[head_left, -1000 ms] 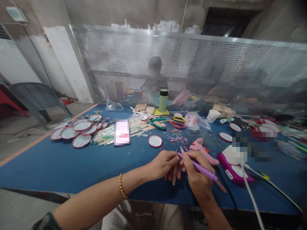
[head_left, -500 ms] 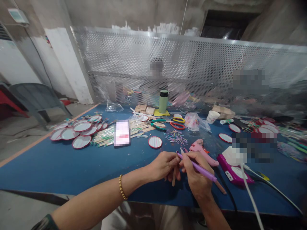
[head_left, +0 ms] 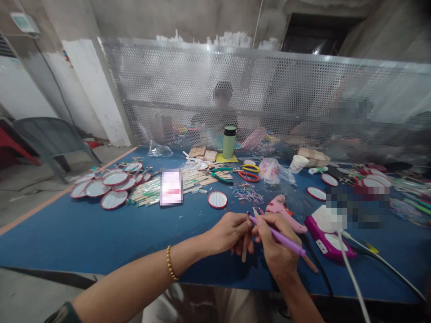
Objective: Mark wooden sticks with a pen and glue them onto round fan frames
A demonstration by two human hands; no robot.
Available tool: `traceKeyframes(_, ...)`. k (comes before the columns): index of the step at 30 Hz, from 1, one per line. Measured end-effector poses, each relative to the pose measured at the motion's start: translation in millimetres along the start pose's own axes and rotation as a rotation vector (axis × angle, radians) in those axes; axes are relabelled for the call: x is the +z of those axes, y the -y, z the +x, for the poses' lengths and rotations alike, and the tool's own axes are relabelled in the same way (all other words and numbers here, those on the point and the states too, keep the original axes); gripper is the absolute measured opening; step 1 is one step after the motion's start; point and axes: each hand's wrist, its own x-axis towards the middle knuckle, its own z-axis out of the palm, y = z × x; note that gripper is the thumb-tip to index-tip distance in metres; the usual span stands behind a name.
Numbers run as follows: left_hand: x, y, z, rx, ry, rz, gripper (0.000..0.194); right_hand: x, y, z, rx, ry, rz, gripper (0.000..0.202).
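Near the table's front edge, my left hand (head_left: 232,233) pinches a flat wooden stick (head_left: 244,251), its lower end pointing down below the fingers. Close beside it, my right hand (head_left: 279,246) is closed round a purple pen (head_left: 286,240). The pen's tip meets the top of the stick at my left fingertips; exact contact is too small to see. A brownish stick-like piece (head_left: 310,264) sticks out behind my right hand, and I cannot tell whether it is held. Just beyond my right hand lies a pink glue gun (head_left: 284,213).
A round red-rimmed disc (head_left: 217,200) and small coloured bands (head_left: 248,193) lie ahead. Stacked discs (head_left: 115,178) and wooden sticks (head_left: 144,190) are left. Pliers (head_left: 222,175), a green bottle (head_left: 229,143), a paper cup (head_left: 299,163) and a white cable (head_left: 350,269) are around.
Both hands, the pen and the stick stay almost in place. Behind the perforated screen, a person has shifted slightly to the right.
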Motion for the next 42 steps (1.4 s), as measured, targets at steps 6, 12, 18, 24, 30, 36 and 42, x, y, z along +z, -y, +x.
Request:
traceKeyframes(6,0.3,-1.0,-0.3,-0.003,-0.001,0.006,0.067,-0.4,0.7,1.1,-0.006,0.016,0.006,0.022)
traceKeyframes(12,0.9,-4.0,-1.3,-0.012,-0.007,0.019,0.069,0.4,1.1,0.9,0.004,0.030,0.033,0.022)
traceKeyframes(18,1.6,-4.4,-1.2,-0.014,-0.012,0.036,0.069,1.7,0.8,0.8,0.007,0.028,0.038,0.023)
traceKeyframes(24,0.2,-0.1,-0.2,-0.006,-0.013,0.030,0.068,2.7,0.4,0.2,-0.001,0.030,0.061,0.024)
traceKeyframes(30,-0.7,0.9,-0.5,-0.011,-0.002,0.006,0.067,0.9,-2.6,-0.4,-0.008,-0.008,0.025,0.020)
traceKeyframes(36,0.2,0.4,-0.1,-0.010,-0.013,0.001,0.069,1.8,-1.6,0.2,-0.010,0.009,0.042,0.021)
traceKeyframes(42,0.6,-1.6,-1.2,-0.008,-0.015,0.027,0.068,2.6,0.0,1.0,-0.030,0.010,0.045,0.022)
